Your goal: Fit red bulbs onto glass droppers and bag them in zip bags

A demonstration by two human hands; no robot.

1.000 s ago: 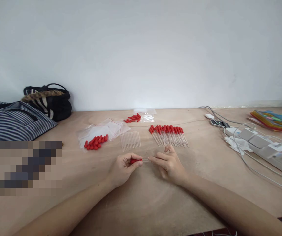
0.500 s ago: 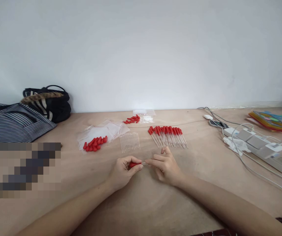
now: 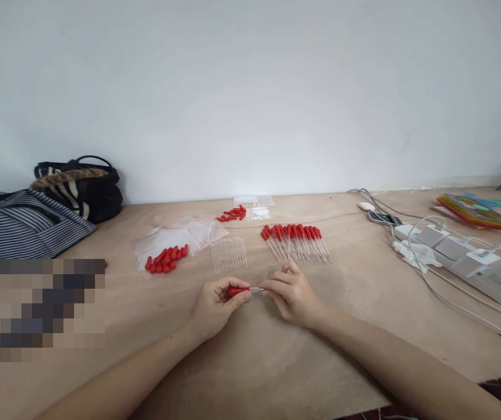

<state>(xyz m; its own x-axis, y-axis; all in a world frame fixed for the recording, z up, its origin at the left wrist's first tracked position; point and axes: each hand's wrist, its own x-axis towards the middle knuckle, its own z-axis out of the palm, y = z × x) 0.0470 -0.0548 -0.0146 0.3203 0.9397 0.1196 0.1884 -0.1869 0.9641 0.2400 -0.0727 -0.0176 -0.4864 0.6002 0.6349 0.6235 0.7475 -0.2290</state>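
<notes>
My left hand (image 3: 219,306) pinches a red rubber bulb (image 3: 238,290) between thumb and fingers. A thin clear tube (image 3: 256,289) runs from the bulb's right end to my right hand (image 3: 291,294), whose thumb and index finger are closed on it. Beyond my hands lies a row of clear tubes (image 3: 228,255). Right of it, several tubes fitted with red bulbs (image 3: 296,232) lie side by side, bulbs toward the wall. A pile of loose red bulbs (image 3: 167,259) sits on clear plastic bags (image 3: 189,234) to the left.
Smaller red bulbs (image 3: 233,213) and bagged clear tubes (image 3: 259,211) lie near the wall. Two bags, one striped (image 3: 27,224) and one black (image 3: 95,195), stand at the left. Power strips (image 3: 464,259), cables, a tissue (image 3: 414,254) and colourful sheets (image 3: 473,211) are at the right.
More of the red bulb shows between my left fingers. Both hands stay nearly in place, still on the bulb and tube. The whole view has shifted slightly.
</notes>
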